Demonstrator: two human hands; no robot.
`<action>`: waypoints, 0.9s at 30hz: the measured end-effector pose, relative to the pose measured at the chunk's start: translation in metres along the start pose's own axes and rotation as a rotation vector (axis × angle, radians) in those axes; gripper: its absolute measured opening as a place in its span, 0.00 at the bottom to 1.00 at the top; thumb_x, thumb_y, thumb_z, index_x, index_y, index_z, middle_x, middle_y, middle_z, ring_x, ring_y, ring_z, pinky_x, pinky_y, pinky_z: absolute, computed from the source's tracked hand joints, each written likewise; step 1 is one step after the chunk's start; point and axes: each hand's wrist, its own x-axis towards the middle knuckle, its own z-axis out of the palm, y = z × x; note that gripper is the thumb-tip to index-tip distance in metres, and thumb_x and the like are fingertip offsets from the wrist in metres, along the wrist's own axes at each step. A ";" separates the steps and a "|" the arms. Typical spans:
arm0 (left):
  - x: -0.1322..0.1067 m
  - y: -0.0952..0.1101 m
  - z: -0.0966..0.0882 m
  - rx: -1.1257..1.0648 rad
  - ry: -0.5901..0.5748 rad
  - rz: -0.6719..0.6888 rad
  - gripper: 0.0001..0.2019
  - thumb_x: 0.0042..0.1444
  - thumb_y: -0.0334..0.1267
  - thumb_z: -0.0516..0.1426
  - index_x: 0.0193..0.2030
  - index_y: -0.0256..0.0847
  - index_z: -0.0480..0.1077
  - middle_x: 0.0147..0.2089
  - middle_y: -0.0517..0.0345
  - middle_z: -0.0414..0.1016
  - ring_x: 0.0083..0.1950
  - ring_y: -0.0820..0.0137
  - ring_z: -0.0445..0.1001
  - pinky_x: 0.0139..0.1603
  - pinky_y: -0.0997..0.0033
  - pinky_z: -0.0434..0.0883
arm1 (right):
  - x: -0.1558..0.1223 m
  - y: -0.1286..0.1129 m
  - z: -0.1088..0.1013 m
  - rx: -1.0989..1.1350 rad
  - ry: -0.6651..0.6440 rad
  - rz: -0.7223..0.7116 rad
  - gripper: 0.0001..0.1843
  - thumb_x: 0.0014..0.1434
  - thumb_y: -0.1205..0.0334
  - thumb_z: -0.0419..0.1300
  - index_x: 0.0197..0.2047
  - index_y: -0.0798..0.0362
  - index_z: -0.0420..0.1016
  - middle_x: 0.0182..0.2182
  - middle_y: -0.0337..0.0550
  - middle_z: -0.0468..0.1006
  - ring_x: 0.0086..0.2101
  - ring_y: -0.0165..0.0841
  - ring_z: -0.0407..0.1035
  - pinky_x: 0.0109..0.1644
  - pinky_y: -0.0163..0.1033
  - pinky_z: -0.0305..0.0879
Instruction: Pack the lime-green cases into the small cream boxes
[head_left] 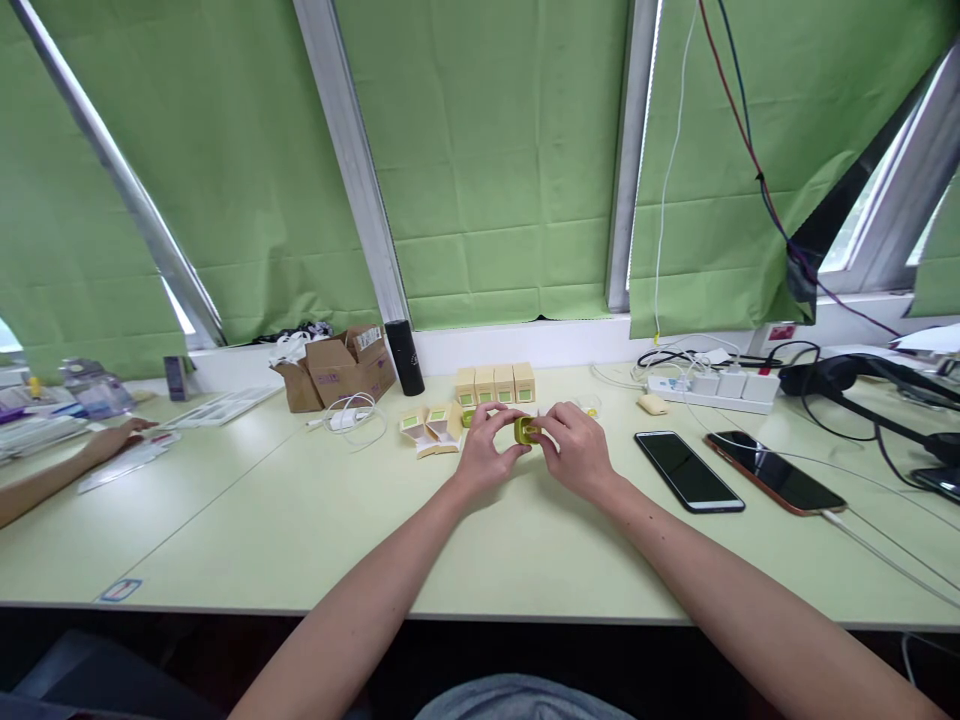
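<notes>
Above the table, my left hand (489, 446) pinches a small olive-green case (523, 430) between thumb and fingers. From the other side my right hand (577, 447) closes its fingertips on the same case, partly covering it. What kind of case it is I cannot make out. Just left of my left hand lie small cream boxes (432, 430) with their flaps raised and green labels showing. Another green piece (468, 418) peeks out behind my left fingers. Several closed cream boxes (495, 384) stand in a row beyond both hands.
Two phones (688, 470) and a cream lump-shaped item (652, 404) lie to the right, near a power strip (712, 390) with cables. Headphones (862, 385) sit far right. A cardboard box (349, 365), black cylinder (404, 357) and white charger (349, 418) are left. Another person's hand (116, 440) rests far left.
</notes>
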 end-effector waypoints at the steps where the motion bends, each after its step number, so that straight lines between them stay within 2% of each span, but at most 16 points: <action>1: 0.000 0.001 0.000 0.002 -0.001 -0.001 0.22 0.53 0.29 0.69 0.54 0.48 0.78 0.55 0.50 0.71 0.65 0.56 0.69 0.67 0.50 0.70 | 0.000 0.000 0.000 -0.018 -0.002 -0.017 0.08 0.67 0.69 0.59 0.41 0.52 0.80 0.31 0.43 0.75 0.33 0.36 0.65 0.34 0.42 0.53; 6: 0.000 0.001 0.000 0.003 0.000 0.013 0.22 0.52 0.29 0.70 0.54 0.48 0.78 0.56 0.50 0.70 0.65 0.56 0.70 0.68 0.50 0.71 | 0.002 -0.001 0.000 -0.084 0.008 -0.082 0.09 0.67 0.70 0.58 0.39 0.53 0.79 0.29 0.43 0.74 0.32 0.36 0.61 0.35 0.43 0.51; 27: -0.001 0.000 0.001 0.012 -0.002 0.024 0.22 0.52 0.29 0.71 0.54 0.48 0.78 0.56 0.49 0.69 0.63 0.55 0.71 0.67 0.48 0.71 | 0.002 0.002 0.003 -0.108 -0.035 -0.117 0.11 0.65 0.73 0.57 0.36 0.52 0.78 0.26 0.43 0.75 0.31 0.36 0.62 0.35 0.43 0.50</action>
